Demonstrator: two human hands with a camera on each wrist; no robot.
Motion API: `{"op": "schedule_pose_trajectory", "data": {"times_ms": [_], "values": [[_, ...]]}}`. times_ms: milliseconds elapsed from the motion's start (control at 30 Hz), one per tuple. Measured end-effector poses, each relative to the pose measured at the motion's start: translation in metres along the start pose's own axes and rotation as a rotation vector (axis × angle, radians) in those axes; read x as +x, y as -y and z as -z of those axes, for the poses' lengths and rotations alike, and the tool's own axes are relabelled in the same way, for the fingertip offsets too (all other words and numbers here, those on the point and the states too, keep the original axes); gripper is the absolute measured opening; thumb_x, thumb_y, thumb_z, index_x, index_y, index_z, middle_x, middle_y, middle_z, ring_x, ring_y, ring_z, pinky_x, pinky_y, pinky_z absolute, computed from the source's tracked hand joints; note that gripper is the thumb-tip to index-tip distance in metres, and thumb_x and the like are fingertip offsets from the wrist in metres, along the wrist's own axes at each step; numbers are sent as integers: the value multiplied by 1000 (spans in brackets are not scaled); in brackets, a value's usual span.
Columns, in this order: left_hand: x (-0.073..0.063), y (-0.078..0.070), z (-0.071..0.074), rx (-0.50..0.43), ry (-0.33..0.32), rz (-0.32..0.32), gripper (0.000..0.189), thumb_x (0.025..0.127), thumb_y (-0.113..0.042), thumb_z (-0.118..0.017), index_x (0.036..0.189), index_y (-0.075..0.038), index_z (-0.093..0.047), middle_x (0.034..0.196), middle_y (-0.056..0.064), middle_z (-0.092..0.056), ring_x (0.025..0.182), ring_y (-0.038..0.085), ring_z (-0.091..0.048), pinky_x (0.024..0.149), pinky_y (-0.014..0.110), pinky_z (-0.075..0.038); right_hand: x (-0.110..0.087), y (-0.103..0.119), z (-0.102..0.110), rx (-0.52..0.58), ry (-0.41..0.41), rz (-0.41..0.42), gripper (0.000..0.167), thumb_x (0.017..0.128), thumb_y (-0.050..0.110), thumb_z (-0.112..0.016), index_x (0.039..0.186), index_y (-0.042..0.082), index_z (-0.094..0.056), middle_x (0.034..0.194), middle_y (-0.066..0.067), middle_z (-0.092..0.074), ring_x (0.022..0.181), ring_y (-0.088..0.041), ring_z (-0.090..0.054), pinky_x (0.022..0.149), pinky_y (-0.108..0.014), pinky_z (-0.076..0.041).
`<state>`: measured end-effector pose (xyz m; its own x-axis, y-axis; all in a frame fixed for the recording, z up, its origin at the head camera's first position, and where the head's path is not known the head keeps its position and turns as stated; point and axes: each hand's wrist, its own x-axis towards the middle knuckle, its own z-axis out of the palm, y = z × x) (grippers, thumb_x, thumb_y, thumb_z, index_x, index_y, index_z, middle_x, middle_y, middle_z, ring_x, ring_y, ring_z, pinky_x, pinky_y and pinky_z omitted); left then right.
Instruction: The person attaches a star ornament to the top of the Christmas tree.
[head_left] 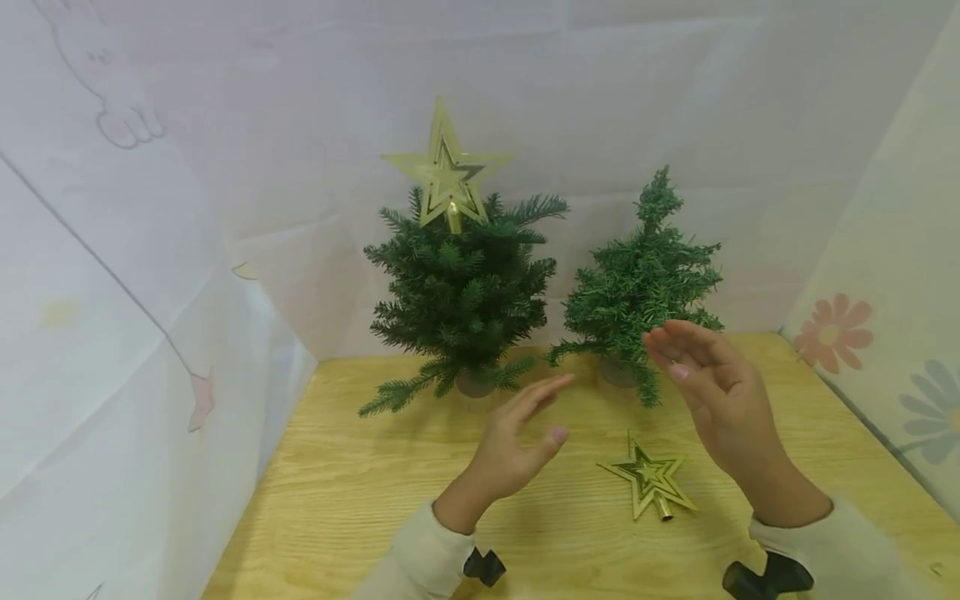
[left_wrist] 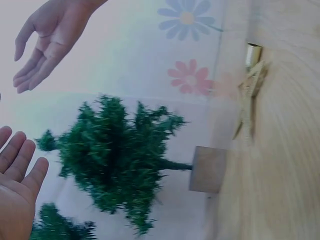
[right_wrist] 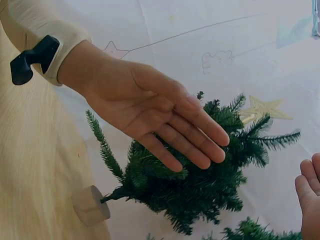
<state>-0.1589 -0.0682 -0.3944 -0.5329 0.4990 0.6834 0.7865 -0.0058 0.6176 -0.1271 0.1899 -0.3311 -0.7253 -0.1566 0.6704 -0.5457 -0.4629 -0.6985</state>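
Toward the bench's [head_left: 337, 500] back edge stand two small trees: the left tree [head_left: 461, 292] already wears a gold star [head_left: 447, 173], the right tree [head_left: 641, 279] is bare-topped. Its star, the loose star [head_left: 649, 482], lies flat near the front edge, untouched, between both hands. Left hand [head_left: 517, 446] and right hand [head_left: 716, 387] hover with fingers straight, holding nothing, so by my reckoning half remains.

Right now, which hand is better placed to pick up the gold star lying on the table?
Probably the right hand. It hovers open just above and right of the loose star, beside the bare tree. The left hand, also open and empty, sits farther off, nearer the starred tree.
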Motion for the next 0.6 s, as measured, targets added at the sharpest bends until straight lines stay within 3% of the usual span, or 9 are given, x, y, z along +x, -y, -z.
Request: {"op": "schedule_pose_trajectory", "data": {"times_ms": [67,300,600], "values": [[-3,15,-6,17,14,32,53,102,-30,-53,150,-13,-38,150,3,-40,136,22,-40,111,37,-37,-7,-6,4,53,3,9,44,96,-21,-29,140,-18,-32,137,-23,-50,129,-31,-47,112,-40,-33],[-6,29,-16,75,68,139,56,101,-28,-55,152,-19,-33,153,-2,-35,138,16,-36,113,32,-35,-27,-20,16,172,-10,10,45,97,-20,-23,142,-17,-30,138,-21,-50,132,-32,-45,114,-41,-29],[-4,48,-20,129,35,185,57,99,-19,-58,152,-17,-35,149,1,-40,133,23,-43,111,35,-38,-50,-35,29,128,-125,-108,43,100,-14,-28,142,-11,-37,135,-14,-54,128,-24,-50,112,-37,-32]]}}
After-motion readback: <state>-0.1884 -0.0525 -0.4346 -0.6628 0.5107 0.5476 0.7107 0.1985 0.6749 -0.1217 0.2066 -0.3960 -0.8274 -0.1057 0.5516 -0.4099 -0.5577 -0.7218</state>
